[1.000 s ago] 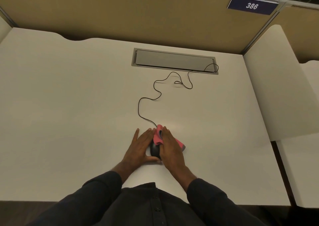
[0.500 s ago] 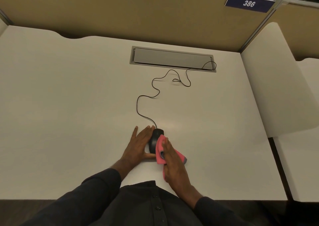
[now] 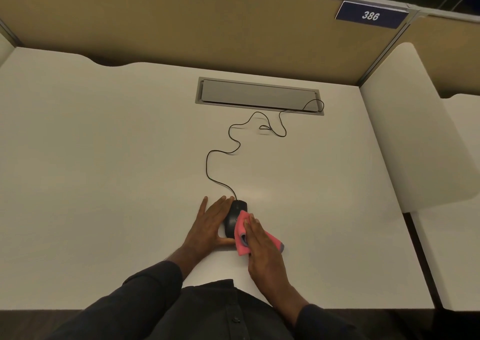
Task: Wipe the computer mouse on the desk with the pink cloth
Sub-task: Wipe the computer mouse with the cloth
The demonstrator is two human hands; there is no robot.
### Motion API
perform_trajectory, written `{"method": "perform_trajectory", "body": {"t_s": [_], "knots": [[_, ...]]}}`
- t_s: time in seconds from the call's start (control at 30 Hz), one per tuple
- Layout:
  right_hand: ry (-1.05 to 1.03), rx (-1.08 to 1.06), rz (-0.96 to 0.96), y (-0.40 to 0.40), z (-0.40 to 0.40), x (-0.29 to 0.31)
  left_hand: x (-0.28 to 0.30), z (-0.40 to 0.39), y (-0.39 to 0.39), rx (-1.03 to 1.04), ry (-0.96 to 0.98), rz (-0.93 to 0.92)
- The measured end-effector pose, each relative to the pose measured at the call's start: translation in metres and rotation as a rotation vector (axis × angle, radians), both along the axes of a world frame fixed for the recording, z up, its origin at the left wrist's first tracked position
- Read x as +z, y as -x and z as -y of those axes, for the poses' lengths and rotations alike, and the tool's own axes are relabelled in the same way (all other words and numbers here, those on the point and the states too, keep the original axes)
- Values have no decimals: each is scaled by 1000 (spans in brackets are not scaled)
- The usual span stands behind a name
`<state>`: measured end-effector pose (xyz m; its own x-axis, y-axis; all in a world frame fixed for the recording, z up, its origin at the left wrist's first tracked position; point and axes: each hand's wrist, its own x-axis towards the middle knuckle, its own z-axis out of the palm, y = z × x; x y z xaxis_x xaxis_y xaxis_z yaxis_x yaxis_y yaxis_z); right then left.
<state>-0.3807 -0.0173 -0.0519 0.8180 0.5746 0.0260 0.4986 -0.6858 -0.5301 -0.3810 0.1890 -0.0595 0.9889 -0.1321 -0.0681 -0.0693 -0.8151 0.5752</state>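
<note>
The black mouse lies on the white desk, near its near edge and a little right of the middle, with its far end pointing away from the person. The left hand rests flat against the mouse's left side, fingers straight and together, thumb reaching along its near end; its grip is released, steadying rather than clasping. The right hand lies on the pink cloth, fingers straight, pressing it onto the right side and near part of the mouse; its grip too is released, with no fingers curled round the cloth. Part of the cloth sticks out right of the hand onto the desk. The cord winds from the mouse's far end to a grey hatch set in the desk's far part. A tan partition stands behind, bearing a blue plate marked 386. Dark sleeves cover both forearms.
</note>
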Motion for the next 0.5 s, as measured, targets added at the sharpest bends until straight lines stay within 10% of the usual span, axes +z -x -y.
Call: {"method": "perform_trajectory", "body": {"t_s": [0.5], "knots": [[-183, -219, -407, -51, -43, 30, 0, 2, -1, 3, 0, 9]]}}
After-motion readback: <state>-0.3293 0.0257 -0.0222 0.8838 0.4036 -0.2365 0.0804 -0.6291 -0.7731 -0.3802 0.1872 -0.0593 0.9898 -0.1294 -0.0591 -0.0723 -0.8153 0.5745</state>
